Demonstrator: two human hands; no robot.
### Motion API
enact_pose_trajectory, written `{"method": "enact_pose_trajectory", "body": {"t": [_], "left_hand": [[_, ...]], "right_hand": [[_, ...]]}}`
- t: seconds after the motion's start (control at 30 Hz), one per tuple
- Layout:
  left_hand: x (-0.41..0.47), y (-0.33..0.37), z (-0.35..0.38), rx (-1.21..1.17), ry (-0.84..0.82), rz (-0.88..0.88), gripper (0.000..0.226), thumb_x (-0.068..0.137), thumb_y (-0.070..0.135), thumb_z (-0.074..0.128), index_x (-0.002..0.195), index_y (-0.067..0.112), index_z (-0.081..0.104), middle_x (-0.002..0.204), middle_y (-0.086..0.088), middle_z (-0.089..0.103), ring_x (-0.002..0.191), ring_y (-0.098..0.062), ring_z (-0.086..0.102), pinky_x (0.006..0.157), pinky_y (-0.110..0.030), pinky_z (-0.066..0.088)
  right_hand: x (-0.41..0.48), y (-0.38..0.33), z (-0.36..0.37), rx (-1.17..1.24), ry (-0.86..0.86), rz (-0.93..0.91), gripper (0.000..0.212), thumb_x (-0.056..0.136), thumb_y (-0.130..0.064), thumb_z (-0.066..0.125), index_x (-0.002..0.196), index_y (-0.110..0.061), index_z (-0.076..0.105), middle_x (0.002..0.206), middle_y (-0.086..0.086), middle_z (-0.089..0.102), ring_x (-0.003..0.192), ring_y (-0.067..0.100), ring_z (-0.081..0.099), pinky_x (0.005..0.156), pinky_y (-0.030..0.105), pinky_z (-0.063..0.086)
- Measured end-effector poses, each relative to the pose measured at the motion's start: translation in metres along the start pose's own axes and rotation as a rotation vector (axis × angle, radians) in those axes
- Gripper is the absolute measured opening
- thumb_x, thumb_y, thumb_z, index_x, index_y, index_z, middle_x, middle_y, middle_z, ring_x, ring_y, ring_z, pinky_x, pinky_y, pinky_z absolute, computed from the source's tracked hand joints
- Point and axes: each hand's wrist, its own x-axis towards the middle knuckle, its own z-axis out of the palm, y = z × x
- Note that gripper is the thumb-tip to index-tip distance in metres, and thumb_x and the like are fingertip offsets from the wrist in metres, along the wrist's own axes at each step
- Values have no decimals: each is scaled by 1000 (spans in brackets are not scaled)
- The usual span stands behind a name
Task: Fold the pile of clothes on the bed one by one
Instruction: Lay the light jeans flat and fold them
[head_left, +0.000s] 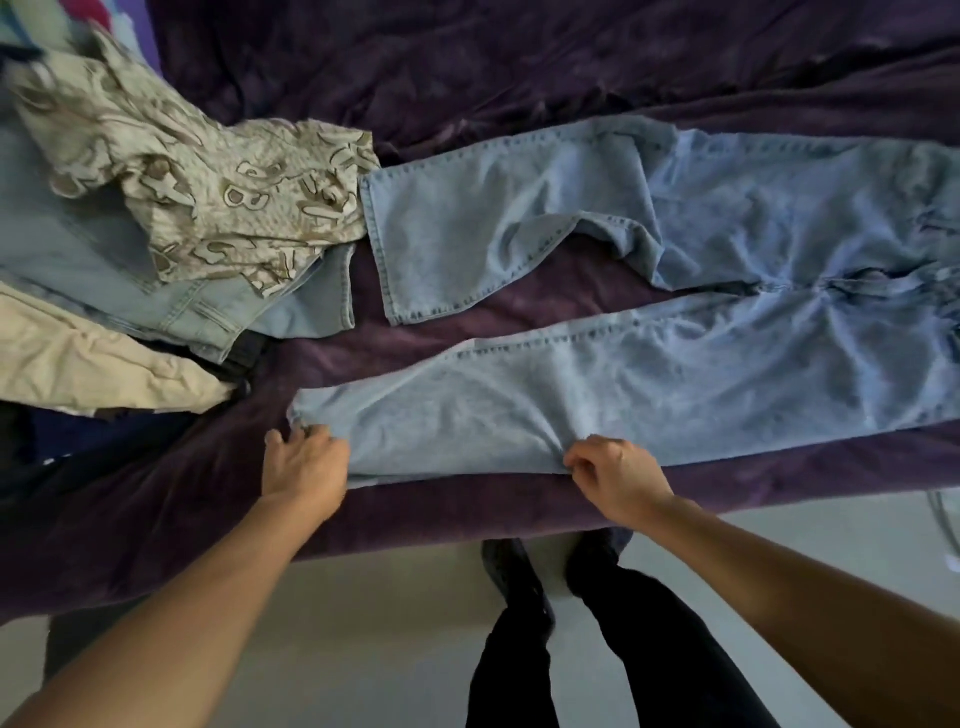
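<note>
Jeans (675, 374) spread toward 3 o'clock, waistband cut off. Left hand (304, 467) pinches the nearer leg's hem, right hand (618, 480) its edge; fingertips partly hidden.

Bed (415, 525) under a rumpled dark purple cover (519, 62), pale smooth floor (363, 623) beside it, soft light.
</note>
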Motion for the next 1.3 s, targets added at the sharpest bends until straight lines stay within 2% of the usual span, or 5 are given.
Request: {"method": "enact_pose_trajectory", "body": {"t": [0.53, 0.7, 0.9, 1.1, 1.3], "left_hand": [[14, 318, -165, -374, 203, 491, 30, 91, 21, 46, 119, 19, 57, 122, -4, 52, 117, -25, 47, 97, -39, 36], [53, 417, -227, -517, 298, 495, 30, 89, 20, 53, 117, 14, 61, 118, -10, 53, 108, -32, 54, 87, -39, 43], [151, 537, -349, -678, 440, 440, 33, 90, 19, 56, 121, 10, 59, 123, -15, 53, 115, -36, 49, 96, -44, 42], [219, 626, -430, -503, 359, 425, 71, 91, 21, 58, 150, 29, 19, 155, -6, 24, 143, -29, 20, 111, -49, 23], [208, 669, -487, -669, 588, 302, 20, 86, 18, 59, 105, 22, 63, 115, -7, 63, 117, -30, 49, 100, -42, 34]], "right_hand": [[-16, 284, -200, 52, 518, 673, 38, 89, -24, 60, 124, -13, 60, 127, 17, 54, 119, 37, 48, 93, 46, 43], [0, 397, -254, 207, 455, 932, 59, 84, -43, 62, 133, -13, 48, 132, 20, 48, 123, 40, 45, 100, 47, 40], [-4, 456, -245, 398, 190, 760, 39, 75, -57, 72, 88, -22, 61, 82, -1, 65, 84, 25, 65, 66, 33, 50], [-28, 497, -255, 587, 304, 546, 41, 79, -49, 71, 59, -21, 49, 54, -4, 56, 53, 16, 56, 52, 37, 46], [-45, 551, -298, 552, 481, 593, 36, 79, -42, 75, 64, -17, 53, 54, -5, 56, 50, 11, 51, 52, 36, 43]]}}
